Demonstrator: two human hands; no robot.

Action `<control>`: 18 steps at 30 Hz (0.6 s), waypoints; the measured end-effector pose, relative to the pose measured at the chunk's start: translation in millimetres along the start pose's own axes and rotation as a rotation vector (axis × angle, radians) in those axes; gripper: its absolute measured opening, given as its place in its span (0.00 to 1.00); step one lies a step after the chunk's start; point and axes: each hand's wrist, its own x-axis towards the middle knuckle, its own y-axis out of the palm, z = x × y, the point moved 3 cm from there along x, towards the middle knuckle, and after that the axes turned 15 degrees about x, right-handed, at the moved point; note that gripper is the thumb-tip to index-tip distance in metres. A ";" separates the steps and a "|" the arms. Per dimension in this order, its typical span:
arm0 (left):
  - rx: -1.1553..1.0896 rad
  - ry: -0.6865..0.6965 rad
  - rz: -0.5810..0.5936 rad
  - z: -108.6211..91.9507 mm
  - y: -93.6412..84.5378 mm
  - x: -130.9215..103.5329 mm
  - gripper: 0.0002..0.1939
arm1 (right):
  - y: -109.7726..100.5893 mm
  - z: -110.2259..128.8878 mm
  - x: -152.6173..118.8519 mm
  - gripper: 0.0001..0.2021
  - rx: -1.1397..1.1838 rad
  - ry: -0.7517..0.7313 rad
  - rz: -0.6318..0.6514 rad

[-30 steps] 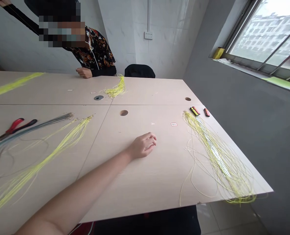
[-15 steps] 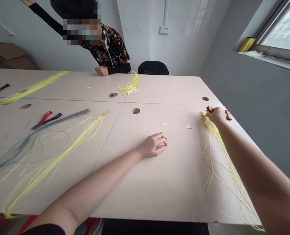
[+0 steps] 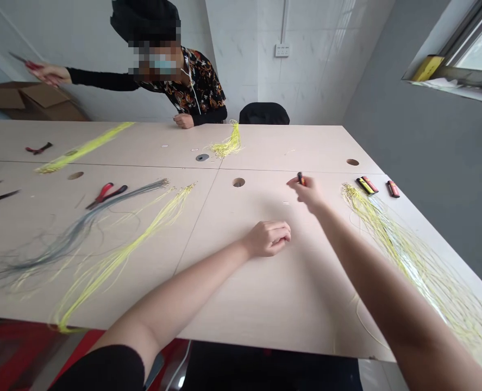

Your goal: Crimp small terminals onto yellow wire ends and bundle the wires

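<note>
My left hand rests on the table, fingers curled closed; whatever they may hold is hidden. Beyond it, my right hand is raised over the tabletop, its fingers round a small black-and-red object whose kind I cannot make out. A small white label lies on the table below that hand. To the right, a bundle of yellow cords spreads toward the near edge, partly behind my right forearm. By its top end lie small red and yellow objects and a separate red one.
On the left lie grey cords, more yellow cords and red-handled pliers. Across the table, a co-worker holds out a red-handled tool. Another yellow bundle lies at the far side; the tabletop has round holes.
My right hand has moved left, away from the yellow cords, carrying the small black-and-red object. My left hand stays curled on the table. The co-worker's raised arm has come down; the view has shifted left.
</note>
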 end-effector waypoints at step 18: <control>0.721 -1.352 0.393 148.3 -117.9 -78.1 0.39 | 31.8 -32.8 -14.6 0.11 -0.006 -0.030 0.262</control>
